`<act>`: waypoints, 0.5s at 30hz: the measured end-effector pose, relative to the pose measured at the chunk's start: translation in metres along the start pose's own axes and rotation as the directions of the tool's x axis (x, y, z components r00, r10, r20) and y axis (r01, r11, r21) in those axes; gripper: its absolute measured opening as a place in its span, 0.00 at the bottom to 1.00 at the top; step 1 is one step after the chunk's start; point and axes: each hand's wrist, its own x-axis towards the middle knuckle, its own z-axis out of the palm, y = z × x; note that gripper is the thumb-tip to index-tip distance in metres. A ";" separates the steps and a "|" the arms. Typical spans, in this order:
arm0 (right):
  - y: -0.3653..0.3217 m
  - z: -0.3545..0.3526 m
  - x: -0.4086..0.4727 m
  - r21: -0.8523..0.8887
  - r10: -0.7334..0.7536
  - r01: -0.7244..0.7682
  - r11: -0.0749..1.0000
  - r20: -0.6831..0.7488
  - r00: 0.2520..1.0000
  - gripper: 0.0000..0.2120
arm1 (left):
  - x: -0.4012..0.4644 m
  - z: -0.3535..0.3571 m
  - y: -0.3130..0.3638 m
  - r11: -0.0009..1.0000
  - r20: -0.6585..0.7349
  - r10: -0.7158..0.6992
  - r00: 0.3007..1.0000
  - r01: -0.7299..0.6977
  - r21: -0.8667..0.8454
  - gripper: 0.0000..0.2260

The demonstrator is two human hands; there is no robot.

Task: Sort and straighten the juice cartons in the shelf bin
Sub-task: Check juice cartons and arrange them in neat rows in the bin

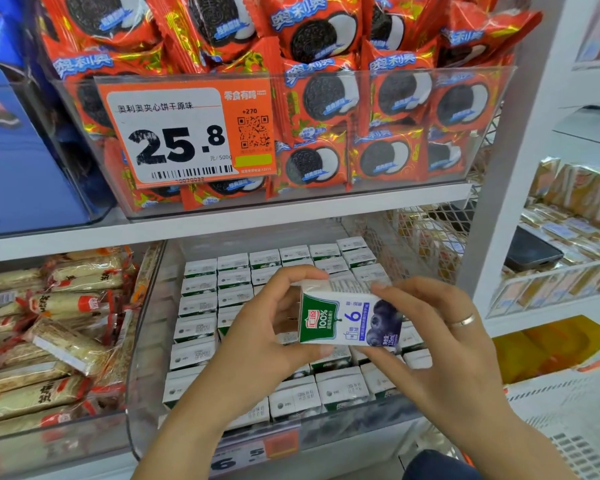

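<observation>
Gripping one juice carton (pixel 349 318) from both ends, the left hand (pixel 267 337) and right hand (pixel 444 344) clamp it sideways above the clear shelf bin (pixel 142 386), blueberry face up. Below, the packed cartons (pixel 201 327) stand in neat rows. Looks like the sorting step: next, turn it upright and slot it into a gap.

1. White shelves (pixel 222 226) fill the shop wall in front, one above another.
2. A clear bin (pixel 492 109) on the upper shelf holds red cookie packs (pixel 323 98) and wears a big orange price tag (pixel 187 133).
3. A blue box (pixel 25 161) stands to its left.
4. Lower left lie long snack bars (pixel 49 327).
5. On the right, a white post (pixel 520 161) stands beside a wire basket (pixel 551 282) of golden packs (pixel 575 199).
</observation>
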 end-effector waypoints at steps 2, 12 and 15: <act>-0.001 0.000 0.000 0.007 0.002 -0.001 1.000 -0.028 1.000 0.26 | 0.001 0.002 0.001 0.999 -0.027 0.040 0.999 -0.040 0.018 0.31; 0.003 -0.001 0.000 -0.029 0.038 -0.042 0.999 -0.111 0.993 0.22 | -0.001 0.000 0.007 0.973 0.029 -0.004 1.000 0.011 -0.231 0.34; 0.003 0.000 -0.001 -0.038 -0.036 0.033 0.999 -0.091 0.995 0.22 | 0.000 0.005 0.009 0.968 -0.028 -0.008 1.000 0.000 -0.250 0.19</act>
